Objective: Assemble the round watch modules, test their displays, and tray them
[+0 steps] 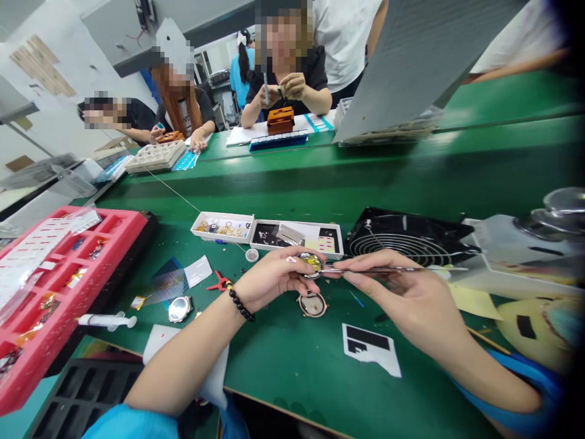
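My left hand grips a small round watch part with a yellow and dark inside, held between thumb and fingers. Pinched in my right hand is a thin metal tool like tweezers, its tip at the right edge of the round part. Just below my left fingertips, an open round watch case rests on the green table. A silvery watch case lies left of my left forearm. To the lower right is a white sheet with black shapes.
Two white trays of small parts and a black fan stand beyond my hands. A red compartment tray, a syringe and a red clamp are leftward. Several people work across the table.
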The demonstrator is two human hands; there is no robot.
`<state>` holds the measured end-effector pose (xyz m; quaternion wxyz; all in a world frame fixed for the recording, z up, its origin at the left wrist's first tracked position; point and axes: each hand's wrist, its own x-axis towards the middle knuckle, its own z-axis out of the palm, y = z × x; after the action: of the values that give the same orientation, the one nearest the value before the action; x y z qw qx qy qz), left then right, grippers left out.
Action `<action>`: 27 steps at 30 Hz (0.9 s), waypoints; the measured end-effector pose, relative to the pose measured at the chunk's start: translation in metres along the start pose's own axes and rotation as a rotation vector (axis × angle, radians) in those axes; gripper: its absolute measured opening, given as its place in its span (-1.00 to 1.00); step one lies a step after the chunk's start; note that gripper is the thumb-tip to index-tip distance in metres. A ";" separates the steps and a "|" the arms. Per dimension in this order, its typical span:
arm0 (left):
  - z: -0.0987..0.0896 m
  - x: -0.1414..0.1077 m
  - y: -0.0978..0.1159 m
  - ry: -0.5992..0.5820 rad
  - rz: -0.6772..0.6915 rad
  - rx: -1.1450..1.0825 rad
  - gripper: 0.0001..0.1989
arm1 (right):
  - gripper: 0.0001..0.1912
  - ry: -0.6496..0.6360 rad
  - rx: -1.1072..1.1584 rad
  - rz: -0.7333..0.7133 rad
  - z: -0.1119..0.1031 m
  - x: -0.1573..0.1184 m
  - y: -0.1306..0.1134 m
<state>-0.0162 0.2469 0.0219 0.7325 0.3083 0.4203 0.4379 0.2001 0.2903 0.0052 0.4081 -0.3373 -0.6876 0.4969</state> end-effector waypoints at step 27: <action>-0.018 -0.007 0.022 0.159 0.234 0.096 -0.81 | -0.85 0.056 -0.047 -0.192 -0.003 -0.001 -0.002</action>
<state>-0.0427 0.2517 0.0338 0.6253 0.3542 0.4585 0.5229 0.2037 0.2900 0.0073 0.4649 -0.2930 -0.7166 0.4295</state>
